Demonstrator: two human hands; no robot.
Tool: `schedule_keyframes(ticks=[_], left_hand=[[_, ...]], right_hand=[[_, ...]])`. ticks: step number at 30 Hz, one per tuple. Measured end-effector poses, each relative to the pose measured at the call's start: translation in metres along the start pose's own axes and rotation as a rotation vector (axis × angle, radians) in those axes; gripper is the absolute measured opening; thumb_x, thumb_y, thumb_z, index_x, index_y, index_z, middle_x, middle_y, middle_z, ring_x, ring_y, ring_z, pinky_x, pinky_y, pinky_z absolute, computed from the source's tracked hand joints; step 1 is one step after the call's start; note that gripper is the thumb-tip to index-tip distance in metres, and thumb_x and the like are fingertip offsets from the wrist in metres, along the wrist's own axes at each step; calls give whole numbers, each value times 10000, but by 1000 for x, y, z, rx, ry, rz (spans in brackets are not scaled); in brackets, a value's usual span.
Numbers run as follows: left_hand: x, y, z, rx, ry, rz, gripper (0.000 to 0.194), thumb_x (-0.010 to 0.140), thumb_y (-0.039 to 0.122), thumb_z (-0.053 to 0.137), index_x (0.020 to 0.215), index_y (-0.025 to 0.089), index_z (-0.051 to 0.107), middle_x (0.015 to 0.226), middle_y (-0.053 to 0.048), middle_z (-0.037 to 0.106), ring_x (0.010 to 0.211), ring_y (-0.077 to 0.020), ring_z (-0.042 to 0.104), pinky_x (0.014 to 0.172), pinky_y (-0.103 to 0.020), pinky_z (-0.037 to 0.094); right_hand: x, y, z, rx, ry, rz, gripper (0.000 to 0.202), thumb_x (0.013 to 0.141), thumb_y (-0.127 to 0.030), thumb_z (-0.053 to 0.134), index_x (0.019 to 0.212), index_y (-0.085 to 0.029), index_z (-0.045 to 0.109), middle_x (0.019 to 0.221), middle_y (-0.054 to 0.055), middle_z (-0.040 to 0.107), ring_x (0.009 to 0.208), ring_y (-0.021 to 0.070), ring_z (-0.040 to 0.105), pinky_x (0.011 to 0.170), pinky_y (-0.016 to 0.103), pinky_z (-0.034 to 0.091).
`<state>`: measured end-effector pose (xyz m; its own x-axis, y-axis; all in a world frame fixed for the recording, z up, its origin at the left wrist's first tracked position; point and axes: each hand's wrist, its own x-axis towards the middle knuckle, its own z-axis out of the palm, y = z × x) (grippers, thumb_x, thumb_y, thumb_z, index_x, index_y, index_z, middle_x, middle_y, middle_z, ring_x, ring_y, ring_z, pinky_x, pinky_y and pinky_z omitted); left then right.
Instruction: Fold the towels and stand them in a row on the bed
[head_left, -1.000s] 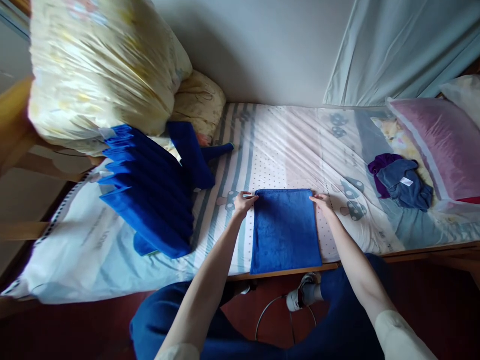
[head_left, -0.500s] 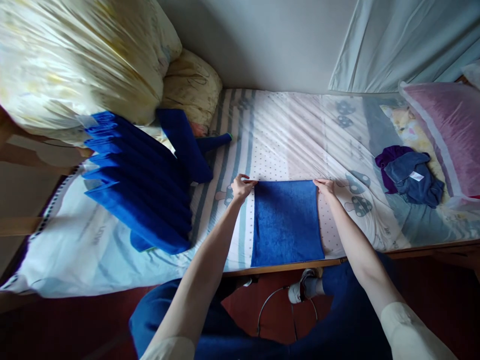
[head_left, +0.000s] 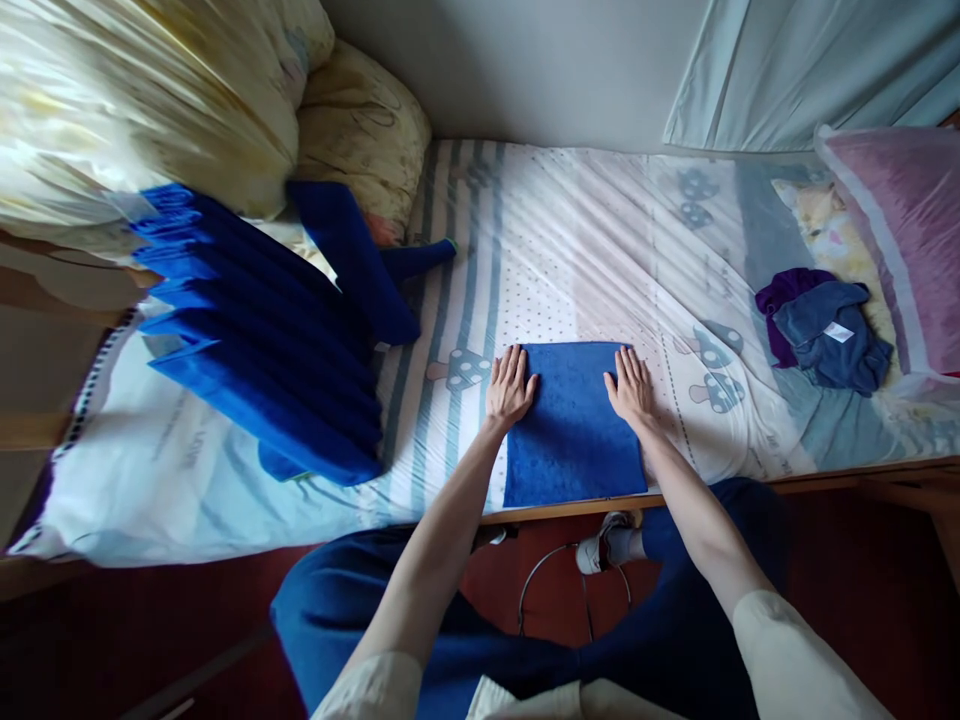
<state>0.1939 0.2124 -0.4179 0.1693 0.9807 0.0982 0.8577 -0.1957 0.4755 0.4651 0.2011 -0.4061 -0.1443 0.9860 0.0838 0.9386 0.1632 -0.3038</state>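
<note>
Here's the blue cloth (head_left: 574,430), laid flat on the bed (head_left: 555,240), its near edge right along the wooden front rim (head_left: 577,508). Past its far edge, a broad stretch of patterned sheet runs back to the wall (head_left: 562,80). Over on the left, a strip of striped sheet separates it from the pleated pile of darker blue cloths (head_left: 277,350), which leans out toward the front. Out on the right there's more sheet, then the crumpled purple and grey-blue fabric (head_left: 829,330) near the pink pillow (head_left: 930,240), well apart from the cloth.

And the grip: both hands spread, palms down, nothing pinched! The left hand (head_left: 511,390) lies over the far left corner, fingers pointing away, thumb out across the blue. The right hand (head_left: 631,388) mirrors it at the far right corner, fingers extended, thumb angled inward, part of the hand beyond the side edge.
</note>
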Motion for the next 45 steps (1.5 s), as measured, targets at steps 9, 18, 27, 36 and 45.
schedule_keyframes(ticks=[9,18,27,36,45], left_hand=[[-110,35,7,8,-30,38,662,1049,383,323,1636,94,221,1683,-158,253,1589,-271,160,1306,-514,150],[-205,43,-6,93,-44,50,652,1043,368,338,1632,101,251,1675,-156,281,1580,-281,198,1297,-504,189],[-259,30,-12,-89,-41,-150,603,910,179,424,1504,84,470,1528,-203,522,1474,-294,440,1205,-475,384],[-232,53,-42,-476,-86,-782,267,933,336,579,1124,183,683,889,-86,784,856,-237,767,818,-342,592],[-213,58,-53,-473,-23,-877,158,869,331,685,912,184,726,744,-74,764,829,-262,769,797,-338,578]], right_hand=[[-85,-42,-1,14,-117,-168,652,1065,-361,339,1654,-126,189,1688,109,287,1582,232,221,1304,468,154],[-170,-34,-14,-53,-93,-75,637,1070,-383,293,1646,-118,226,1677,131,303,1576,245,242,1286,487,177],[-224,-1,-22,227,-7,176,523,994,-392,420,1399,-122,609,1458,192,600,1373,289,554,1145,465,441],[-225,-7,-45,873,4,734,167,808,-350,704,831,-223,599,674,39,712,608,232,724,557,332,589],[-214,-9,-50,1005,19,779,215,778,-289,711,793,-236,503,670,31,708,584,197,732,471,245,551]])
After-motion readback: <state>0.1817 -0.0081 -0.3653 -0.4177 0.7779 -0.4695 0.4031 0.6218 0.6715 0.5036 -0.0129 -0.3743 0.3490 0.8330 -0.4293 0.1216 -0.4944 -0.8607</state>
